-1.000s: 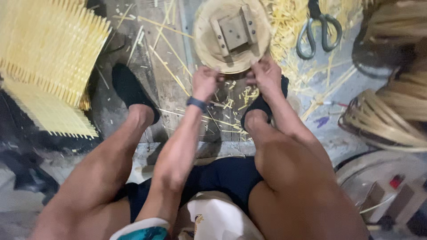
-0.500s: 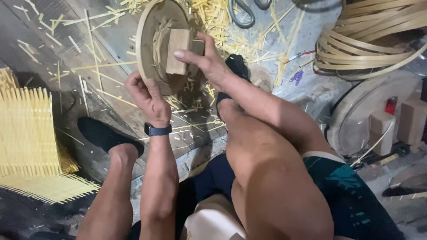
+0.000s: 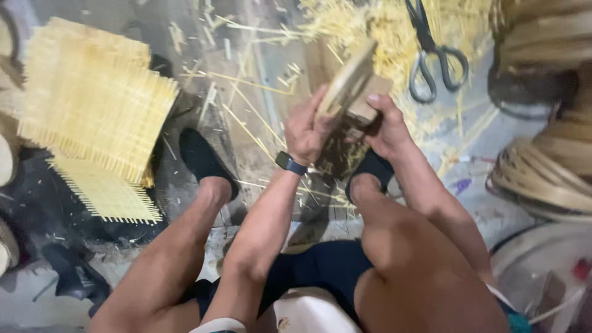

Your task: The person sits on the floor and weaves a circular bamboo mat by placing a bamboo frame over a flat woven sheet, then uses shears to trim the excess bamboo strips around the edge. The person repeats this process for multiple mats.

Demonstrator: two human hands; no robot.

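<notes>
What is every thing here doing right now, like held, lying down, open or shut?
Round wooden disc: tilted on edge, held in both hands.
Left hand: gripping the disc.
Right hand: gripping its wooden block.
Scissors: lying on the floor, blades shut.
Woven mats: stacked flat.
Strip coils: coiled, lying down.

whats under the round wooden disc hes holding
Under the tilted round wooden disc, a wooden block is fixed, gripped by the right hand. Below: littered floor, mostly hidden.

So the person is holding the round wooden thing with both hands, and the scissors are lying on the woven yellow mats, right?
Not quite. Both hands, left and right, do hold the round wooden disc. But the head view shows the scissors lying by the pile of straw scraps, far from the woven mats.
</notes>
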